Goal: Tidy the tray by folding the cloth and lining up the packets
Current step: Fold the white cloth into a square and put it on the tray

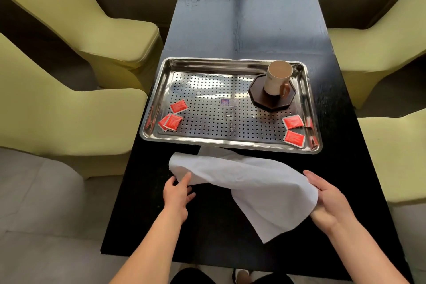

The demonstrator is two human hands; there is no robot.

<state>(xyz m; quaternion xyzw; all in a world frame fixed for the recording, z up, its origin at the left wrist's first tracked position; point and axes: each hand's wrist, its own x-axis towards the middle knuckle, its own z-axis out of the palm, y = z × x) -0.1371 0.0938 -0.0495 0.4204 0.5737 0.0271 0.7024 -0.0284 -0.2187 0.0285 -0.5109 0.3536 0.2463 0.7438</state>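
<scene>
A white cloth (251,182) is lifted over the black table, just in front of the steel tray (230,144). My left hand (177,193) pinches its left edge and my right hand (327,200) grips its right edge; one corner hangs down toward me. On the perforated tray floor lie red packets: one (178,106) and an overlapping pair (170,122) at the left, two more (292,122) (294,138) at the right. All the packets sit at different angles.
A cream mug (277,77) stands on a dark octagonal coaster (272,97) in the tray's far right corner. Yellow-green armchairs (69,122) (391,57) flank the narrow black table (246,18) on both sides. A small label (229,102) sits at the tray's centre.
</scene>
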